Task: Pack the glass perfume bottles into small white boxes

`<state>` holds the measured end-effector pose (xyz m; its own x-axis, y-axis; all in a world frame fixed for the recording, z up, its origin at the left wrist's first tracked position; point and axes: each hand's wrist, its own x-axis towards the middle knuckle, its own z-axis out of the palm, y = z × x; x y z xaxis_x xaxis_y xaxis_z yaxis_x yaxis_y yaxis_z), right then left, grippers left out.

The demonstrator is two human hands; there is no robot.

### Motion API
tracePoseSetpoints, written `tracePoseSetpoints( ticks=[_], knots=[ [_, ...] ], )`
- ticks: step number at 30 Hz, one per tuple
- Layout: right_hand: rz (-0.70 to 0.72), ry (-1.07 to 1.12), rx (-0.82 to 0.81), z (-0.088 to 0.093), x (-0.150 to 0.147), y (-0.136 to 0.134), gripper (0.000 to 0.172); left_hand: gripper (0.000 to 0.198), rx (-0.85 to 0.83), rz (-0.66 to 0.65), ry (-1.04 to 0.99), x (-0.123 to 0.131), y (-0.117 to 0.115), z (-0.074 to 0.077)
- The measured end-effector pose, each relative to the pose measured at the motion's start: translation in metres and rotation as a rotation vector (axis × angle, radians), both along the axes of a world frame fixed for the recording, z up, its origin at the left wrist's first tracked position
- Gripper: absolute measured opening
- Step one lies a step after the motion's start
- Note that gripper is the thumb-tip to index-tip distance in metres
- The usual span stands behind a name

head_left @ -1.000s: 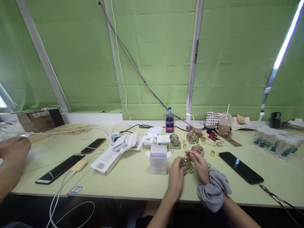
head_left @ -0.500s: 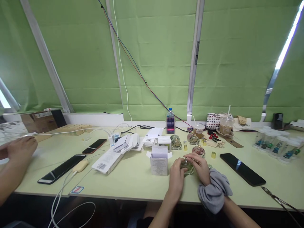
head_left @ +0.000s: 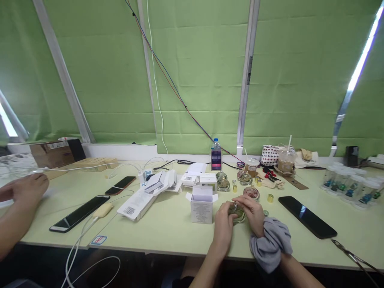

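My left hand is wrapped round the side of a round, greenish glass perfume bottle, which sits low over the table near its front edge. The fingers of my right hand pinch together at the bottle's neck and cover most of its top. A grey scrunchie circles my right wrist. Just left of my hands stands an open white box, its flaps spread. Beyond my right hand lies a bottle with pink contents, and a yellow cap stands to its right.
Several more perfume bottles and flattened white cartons lie further back. A black phone, pliers and lidded clear jars are on the right. Another person's hand, phones and white cables occupy the left.
The whole view has shifted slightly. Both of my hands stay on the perfume bottle, with the right fingers still at its neck.
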<state>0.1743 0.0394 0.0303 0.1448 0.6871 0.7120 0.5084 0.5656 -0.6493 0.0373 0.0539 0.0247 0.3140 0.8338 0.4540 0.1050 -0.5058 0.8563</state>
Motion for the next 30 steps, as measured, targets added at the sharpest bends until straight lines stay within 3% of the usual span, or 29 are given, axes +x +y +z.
tracePoseSetpoints(
  ticks=[30],
  knots=[
    [-0.016, -0.098, -0.009, -0.0004, 0.0023, 0.0003, 0.022, 0.04, 0.019, -0.006, 0.001, -0.0002, -0.0012, 0.0016]
  ],
)
